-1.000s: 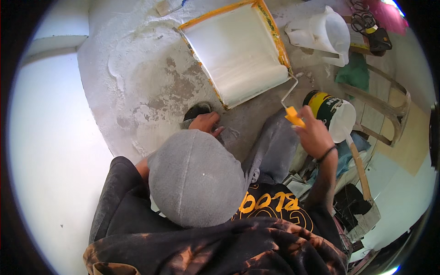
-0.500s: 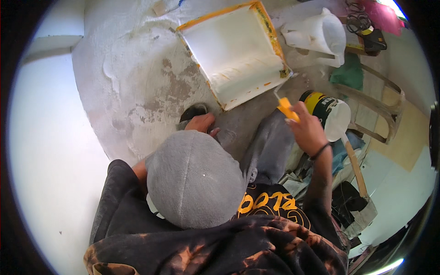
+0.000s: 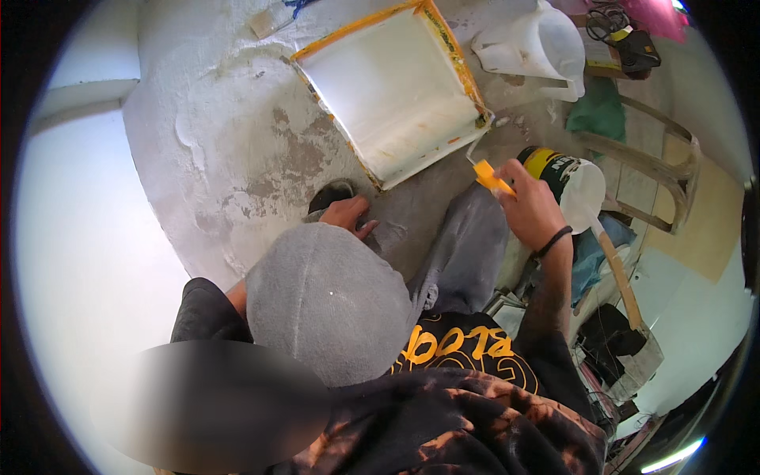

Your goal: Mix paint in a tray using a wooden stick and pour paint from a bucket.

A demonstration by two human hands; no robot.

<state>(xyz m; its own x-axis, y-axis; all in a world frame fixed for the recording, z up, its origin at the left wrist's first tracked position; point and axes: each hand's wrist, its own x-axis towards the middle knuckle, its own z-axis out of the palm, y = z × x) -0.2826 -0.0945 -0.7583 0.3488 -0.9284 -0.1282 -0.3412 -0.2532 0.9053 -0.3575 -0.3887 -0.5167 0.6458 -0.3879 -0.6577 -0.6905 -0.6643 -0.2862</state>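
Note:
My right hand (image 3: 534,206) is closed around the orange handle of a paint roller (image 3: 492,177). The roller's bent metal wire runs up to the near right corner of a shallow square tray (image 3: 396,103), white inside with orange, paint-smeared rims. Its roller head is hard to pick out against the white. Beyond my grey-trousered left knee, my left hand (image 3: 346,214) rests beside a dark shoe (image 3: 332,194), thumb apart from the fingers and nothing visible in it. Just right of my right hand lies a black and yellow paint bucket (image 3: 566,178) with a white end.
A white plastic jug (image 3: 530,51) is right of the tray, near a coiled black cable (image 3: 608,24) and green cloth (image 3: 598,109). A wooden chair frame (image 3: 657,166) and a wooden stick (image 3: 617,273) are farther right. The floor (image 3: 222,119) is paint-stained. Blur covers the lower left.
The whole view has shifted slightly, moving the tray and jug up and left. My right hand still grips the roller near the tray's corner; my left hand stays by the shoe.

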